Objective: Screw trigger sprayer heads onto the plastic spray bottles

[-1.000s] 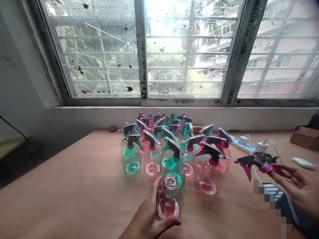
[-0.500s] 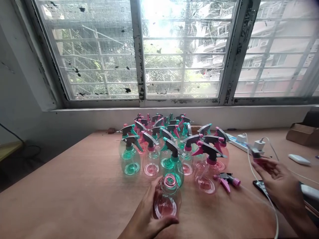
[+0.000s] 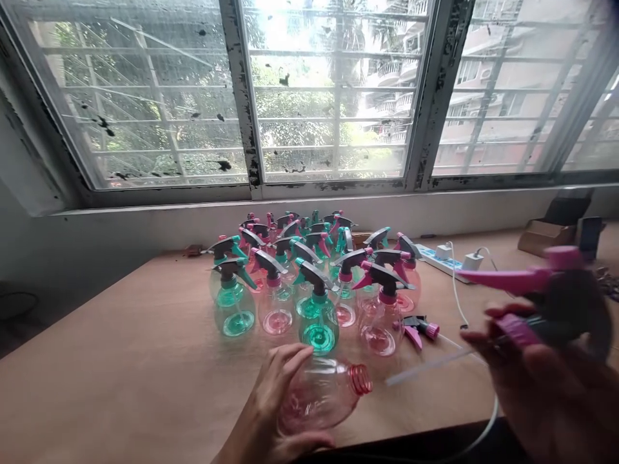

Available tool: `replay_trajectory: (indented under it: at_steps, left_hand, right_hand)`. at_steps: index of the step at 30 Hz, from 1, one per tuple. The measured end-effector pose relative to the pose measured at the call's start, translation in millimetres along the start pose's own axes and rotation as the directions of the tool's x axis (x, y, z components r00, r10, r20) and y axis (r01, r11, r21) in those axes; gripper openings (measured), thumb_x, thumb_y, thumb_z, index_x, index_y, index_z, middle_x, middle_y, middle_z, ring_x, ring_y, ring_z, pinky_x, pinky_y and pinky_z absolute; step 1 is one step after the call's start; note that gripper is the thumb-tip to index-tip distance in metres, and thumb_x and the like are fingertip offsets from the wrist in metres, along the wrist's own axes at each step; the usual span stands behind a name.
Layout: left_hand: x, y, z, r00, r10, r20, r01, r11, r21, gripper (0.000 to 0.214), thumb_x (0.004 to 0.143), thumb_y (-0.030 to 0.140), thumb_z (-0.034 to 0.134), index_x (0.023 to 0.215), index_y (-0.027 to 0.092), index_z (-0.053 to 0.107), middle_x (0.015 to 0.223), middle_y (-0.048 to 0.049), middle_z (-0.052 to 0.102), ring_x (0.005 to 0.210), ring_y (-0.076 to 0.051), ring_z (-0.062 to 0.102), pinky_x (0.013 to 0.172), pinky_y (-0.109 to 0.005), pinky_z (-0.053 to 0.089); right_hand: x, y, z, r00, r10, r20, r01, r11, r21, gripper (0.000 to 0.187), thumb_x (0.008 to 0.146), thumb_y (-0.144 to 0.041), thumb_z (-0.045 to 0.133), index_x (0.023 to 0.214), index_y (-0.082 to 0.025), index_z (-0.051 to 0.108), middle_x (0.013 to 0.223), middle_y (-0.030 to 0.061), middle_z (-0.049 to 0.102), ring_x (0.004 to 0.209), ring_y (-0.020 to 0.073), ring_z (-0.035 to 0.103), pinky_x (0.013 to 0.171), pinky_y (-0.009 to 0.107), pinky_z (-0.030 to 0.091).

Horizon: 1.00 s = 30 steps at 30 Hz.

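Observation:
My left hand [image 3: 275, 406] is wrapped round a clear pink bottle [image 3: 322, 396], tilted on its side with its open threaded neck pointing right. My right hand [image 3: 541, 386] grips a pink and black spray trigger head [image 3: 565, 303], slightly blurred. Its thin dip tube [image 3: 425, 368] points left, and the tip is just short of the bottle's mouth, not inside it. Behind the hands stand several upright spray bottles with heads fitted, among them a green one [image 3: 318, 316] and a pink one [image 3: 380, 322]. A loose pink and black trigger head [image 3: 422, 328] lies on the table to their right.
A white power strip [image 3: 440, 260] with plugged-in chargers and white cables [image 3: 457, 293] lies at the right. Farther back are a brown cardboard box [image 3: 544, 237] and a dark upright object [image 3: 589, 237]. The windowed wall borders the wooden table [image 3: 145, 361] at the back.
The bottle in my left hand has tipped from upright, its mouth now facing right. My right hand has come nearer with a trigger head and tube showing. The view has shifted right.

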<state>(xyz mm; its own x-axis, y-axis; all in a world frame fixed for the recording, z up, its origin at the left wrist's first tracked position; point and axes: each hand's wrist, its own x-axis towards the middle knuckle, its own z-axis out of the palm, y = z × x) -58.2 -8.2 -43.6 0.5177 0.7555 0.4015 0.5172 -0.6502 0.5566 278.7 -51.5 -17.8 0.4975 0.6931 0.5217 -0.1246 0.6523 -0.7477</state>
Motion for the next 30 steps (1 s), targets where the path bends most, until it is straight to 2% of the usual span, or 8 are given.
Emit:
replay_trajectory:
  at_steps: [4, 8, 15, 17, 20, 22, 27, 30]
  left_hand:
    - [0, 1, -0.9, 1.0, -0.018, 0.012, 0.018, 1.0, -0.003, 0.092, 0.08, 0.049, 0.084, 0.152, 0.047, 0.025, 0.149, -0.0062, 0.044, 0.141, -0.036, 0.046, 0.116, -0.053, 0.046]
    - [-1, -2, 0.3, 0.999, -0.029, 0.03, 0.029, 1.0, -0.01, 0.091, 0.082, 0.048, 0.082, 0.152, 0.048, 0.024, 0.15, -0.0056, 0.043, 0.142, -0.035, 0.044, 0.118, -0.054, 0.044]
    - [-1, -2, -0.9, 0.997, -0.051, 0.059, 0.056, 0.994, -0.091, 0.091, 0.079, 0.063, 0.078, 0.152, 0.048, 0.026, 0.151, -0.0048, 0.039, 0.139, -0.035, 0.049, 0.114, -0.046, 0.049]
    - [-2, -3, -1.9, 0.996, -0.033, 0.079, 0.048, 0.982, -0.183, 0.082, 0.083, 0.077, 0.059, 0.153, 0.046, 0.03, 0.153, -0.005, 0.037, 0.138, -0.037, 0.05, 0.111, -0.045, 0.051]
    - [-3, -5, -3.1, 0.989, -0.096, 0.11, 0.127, 0.935, -0.331, 0.064, 0.097, 0.072, 0.038, 0.153, 0.043, 0.034, 0.157, -0.0056, 0.036, 0.142, -0.037, 0.047, 0.115, -0.046, 0.047]
    - [-4, -6, -3.3, 0.977, -0.173, 0.123, 0.208, 0.891, -0.403, 0.066, 0.097, 0.064, 0.051, 0.155, 0.04, 0.03, 0.16, -0.0078, 0.036, 0.145, -0.037, 0.043, 0.118, -0.049, 0.043]
    - [-3, -4, -0.4, 0.924, -0.292, 0.246, 0.373, 0.829, -0.416, 0.106, 0.077, 0.036, 0.088, 0.159, 0.036, 0.02, 0.167, -0.0086, 0.035, 0.154, -0.038, 0.029, 0.127, -0.055, 0.025]
    - [-1, -5, 3.9, 0.931, -0.286, 0.225, 0.36, 0.821, -0.444, 0.114, 0.071, 0.029, 0.092, 0.158, 0.035, 0.019, 0.164, -0.0094, 0.039, 0.152, -0.036, 0.036, 0.127, -0.051, 0.027]
  right_hand:
    - [-18, -1, 31, 0.994, 0.083, 0.073, -0.09, 0.991, 0.094, 0.024, 0.091, -0.022, 0.076, 0.114, -0.027, 0.078, 0.101, 0.0027, 0.082, 0.088, 0.0199, 0.081, 0.088, 0.024, 0.067]
    - [-26, 10, 35, 0.965, 0.234, 0.117, -0.239, 0.97, 0.033, 0.026, 0.089, -0.03, 0.078, 0.115, -0.033, 0.077, 0.109, 0.0008, 0.081, 0.103, 0.0223, 0.078, 0.096, 0.029, 0.063]
    - [-29, 45, 37, 0.766, 0.447, 0.461, -0.434, 0.89, -0.141, 0.026, 0.077, -0.029, 0.088, 0.101, -0.032, 0.079, 0.096, 0.0003, 0.077, 0.094, 0.0209, 0.072, 0.084, 0.025, 0.058]
    - [-30, 51, 38, 0.8, 0.372, 0.471, -0.368, 0.924, -0.104, 0.027, 0.077, -0.03, 0.086, 0.101, -0.033, 0.075, 0.105, 0.0003, 0.073, 0.096, 0.0209, 0.069, 0.083, 0.026, 0.056]
    - [-31, 57, 39, 0.818, 0.357, 0.451, -0.28, 0.932, -0.23, 0.025, 0.078, -0.026, 0.081, 0.099, -0.031, 0.07, 0.093, -0.0011, 0.068, 0.082, 0.0188, 0.063, 0.072, 0.027, 0.052]
    - [-32, 60, 38, 0.785, 0.452, 0.424, -0.327, 0.883, -0.337, 0.024, 0.08, -0.03, 0.078, 0.102, -0.028, 0.068, 0.078, -0.0029, 0.063, 0.066, 0.0163, 0.055, 0.06, 0.026, 0.046]
    - [-29, 68, 36, 0.609, 0.651, 0.453, -0.534, 0.759, -0.373, 0.03, 0.08, -0.05, 0.073, 0.09, -0.024, 0.062, 0.055, -0.0079, 0.05, 0.046, 0.0131, 0.042, 0.048, 0.026, 0.032]
    - [-26, 69, 37, 0.617, 0.639, 0.459, -0.501, 0.769, -0.397, 0.027, 0.077, -0.046, 0.076, 0.084, -0.025, 0.062, 0.06, -0.0059, 0.055, 0.049, 0.0145, 0.046, 0.048, 0.026, 0.033]
